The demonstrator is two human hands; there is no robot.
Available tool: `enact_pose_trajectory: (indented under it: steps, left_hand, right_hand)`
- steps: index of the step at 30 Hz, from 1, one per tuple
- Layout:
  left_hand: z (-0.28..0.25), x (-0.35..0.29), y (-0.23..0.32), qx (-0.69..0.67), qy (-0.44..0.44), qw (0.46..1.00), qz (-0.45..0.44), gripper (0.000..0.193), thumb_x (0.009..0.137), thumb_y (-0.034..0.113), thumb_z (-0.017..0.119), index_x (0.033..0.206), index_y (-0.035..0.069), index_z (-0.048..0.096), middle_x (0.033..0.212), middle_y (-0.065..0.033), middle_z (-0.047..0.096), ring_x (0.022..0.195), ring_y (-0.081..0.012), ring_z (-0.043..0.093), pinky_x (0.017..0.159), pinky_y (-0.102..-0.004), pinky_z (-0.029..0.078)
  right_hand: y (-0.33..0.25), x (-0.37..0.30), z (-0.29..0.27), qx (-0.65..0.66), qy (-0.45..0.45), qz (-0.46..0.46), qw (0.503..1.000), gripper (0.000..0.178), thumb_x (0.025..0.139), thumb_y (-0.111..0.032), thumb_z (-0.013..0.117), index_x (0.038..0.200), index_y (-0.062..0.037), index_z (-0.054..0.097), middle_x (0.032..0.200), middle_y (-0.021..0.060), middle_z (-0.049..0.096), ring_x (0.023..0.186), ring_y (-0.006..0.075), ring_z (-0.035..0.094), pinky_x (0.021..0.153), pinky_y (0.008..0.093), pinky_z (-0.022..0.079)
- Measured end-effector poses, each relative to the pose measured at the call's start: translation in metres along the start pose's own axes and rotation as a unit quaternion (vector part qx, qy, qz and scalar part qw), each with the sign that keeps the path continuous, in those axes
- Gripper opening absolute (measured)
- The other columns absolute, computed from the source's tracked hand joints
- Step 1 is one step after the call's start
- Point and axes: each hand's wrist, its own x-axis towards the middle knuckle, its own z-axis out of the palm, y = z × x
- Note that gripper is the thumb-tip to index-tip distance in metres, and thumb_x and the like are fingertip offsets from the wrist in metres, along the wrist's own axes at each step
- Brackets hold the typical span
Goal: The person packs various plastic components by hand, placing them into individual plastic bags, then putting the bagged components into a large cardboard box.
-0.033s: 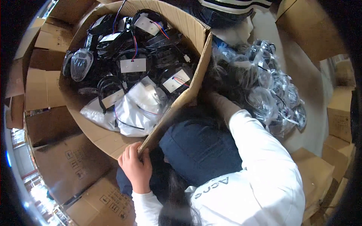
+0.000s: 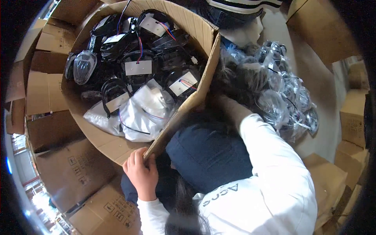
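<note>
The left hand (image 2: 141,174) is gripping the near rim of the carton (image 2: 192,23), which is holding black housings (image 2: 170,60) and white plastic bags (image 2: 137,111). The right forearm (image 2: 234,108) is reaching down outside it, near clear-bagged parts (image 2: 272,103); the right hand is lying hidden, its grip undeterminable.

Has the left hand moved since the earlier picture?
No: the left hand shows no visible shift against the box, gripping the same spot on its near edge.
</note>
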Motion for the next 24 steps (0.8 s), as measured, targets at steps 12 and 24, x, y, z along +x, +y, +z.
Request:
enact_pose_trajectory:
  steps: [12, 24]
  left_hand:
    - [0.0, -0.01, -0.008, 0.002, 0.009, 1.0, -0.003, 0.027, 0.087, 0.021, 0.072, 0.112, 0.012, 0.066, 0.104, -0.0067, 0.069, 0.101, -0.0282, 0.065, 0.093, -0.0409, 0.04]
    - [-0.006, -0.017, -0.006, -0.037, 0.016, 0.999, -0.005, 0.025, 0.087, 0.022, 0.073, 0.109, 0.013, 0.067, 0.104, -0.0067, 0.07, 0.101, -0.0294, 0.065, 0.093, -0.0424, 0.041]
  right_hand:
    - [-0.127, -0.158, 0.028, -0.43, 0.017, 0.009, 0.903, 0.039, 0.097, -0.016, 0.055, 0.135, -0.0197, 0.061, 0.117, 0.0219, 0.069, 0.106, 0.0397, 0.068, 0.086, 0.0477, 0.056]
    - [-0.223, -0.441, 0.023, -0.222, 0.278, -0.346, 0.868, 0.022, 0.082, 0.006, 0.062, 0.087, -0.0109, 0.049, 0.08, -0.004, 0.046, 0.072, 0.0062, 0.045, 0.062, 0.023, 0.038]
